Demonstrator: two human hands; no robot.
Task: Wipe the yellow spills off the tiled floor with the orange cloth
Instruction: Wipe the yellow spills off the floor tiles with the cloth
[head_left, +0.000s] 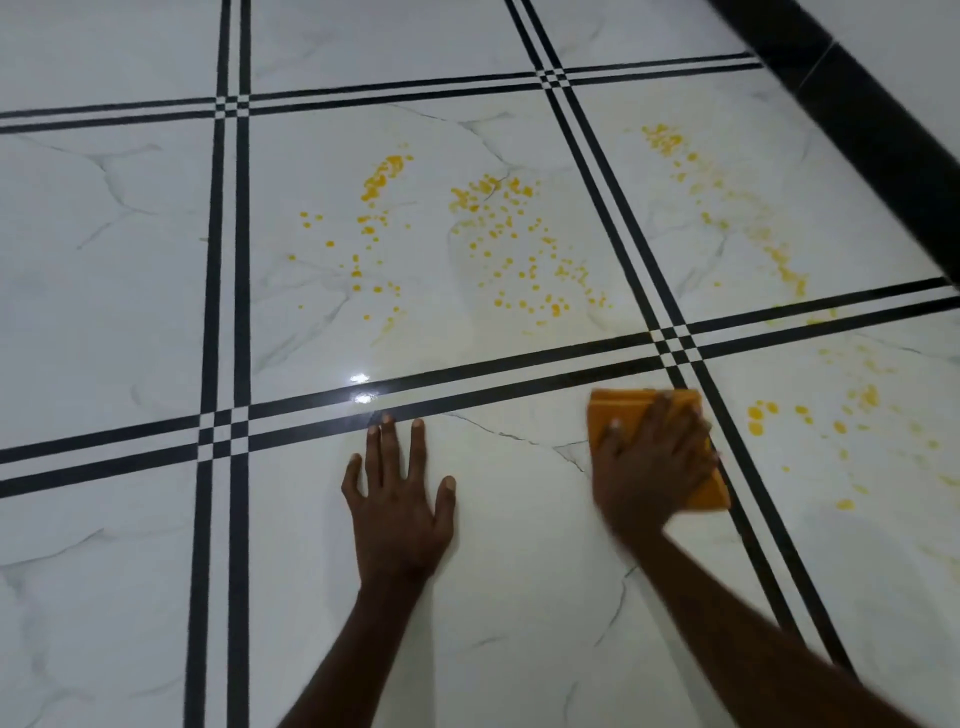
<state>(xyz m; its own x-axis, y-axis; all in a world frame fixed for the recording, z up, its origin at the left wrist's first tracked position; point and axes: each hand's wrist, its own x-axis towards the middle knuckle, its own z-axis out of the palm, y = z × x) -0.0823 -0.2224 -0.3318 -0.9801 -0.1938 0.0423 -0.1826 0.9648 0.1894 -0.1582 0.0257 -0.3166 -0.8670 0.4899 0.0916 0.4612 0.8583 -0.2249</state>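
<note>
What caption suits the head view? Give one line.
Right hand presses the orange cloth on the tiled floor near yellow spills.

No readable text, label, brand, number or sign anywhere in view.

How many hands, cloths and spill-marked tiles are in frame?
Hands: 2, left hand, right hand
Orange cloth: 1
Tiles with yellow spills: 3
Total: 6
</note>
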